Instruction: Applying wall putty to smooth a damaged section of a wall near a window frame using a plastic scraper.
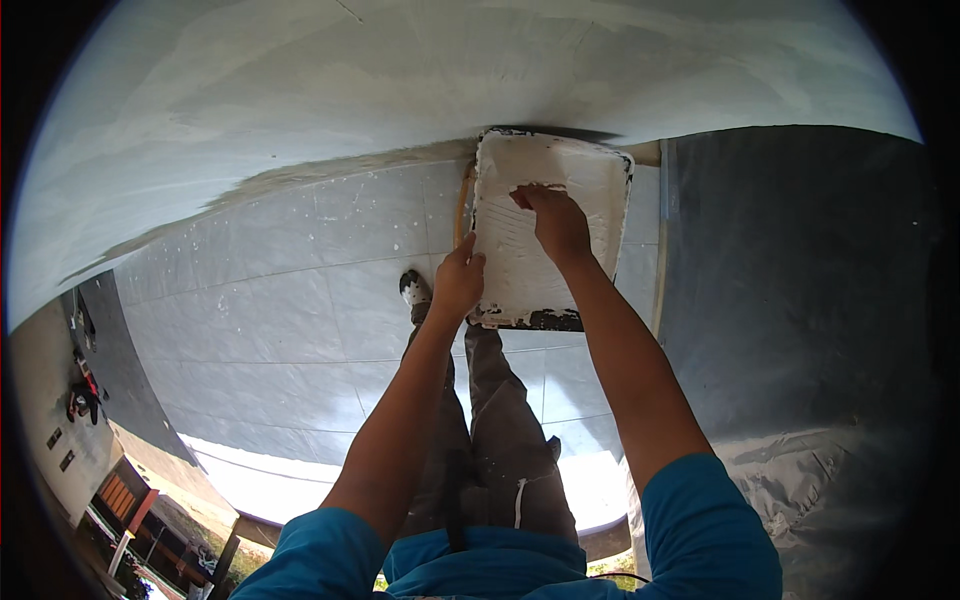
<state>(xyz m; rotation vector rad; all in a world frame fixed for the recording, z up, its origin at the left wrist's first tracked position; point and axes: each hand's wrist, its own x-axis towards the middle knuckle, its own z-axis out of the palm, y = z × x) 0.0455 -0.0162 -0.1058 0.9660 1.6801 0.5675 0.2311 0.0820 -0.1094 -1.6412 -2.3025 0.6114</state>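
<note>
- One white-coated, black-edged rectangular tray [515, 255] is above the grey tiled floor [270, 300], its long axis pointing away from the person, toward the pale wall [420, 80].
- Two bare hands: the left hand [460, 280] grips the tray's left rim.
- The right hand [562, 228] reaches forward over it, fingers curled; whether around anything, one cannot tell.

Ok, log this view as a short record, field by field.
Left hand: grips the left edge of the tray
Right hand: over the tray; any tool unclear
Tray: rectangular, white-coated inside, dark patches on its rim
Shoe: dark and white, left of the tray
Floor: grey tiles, white specks
Wall: pale, patchy
</note>
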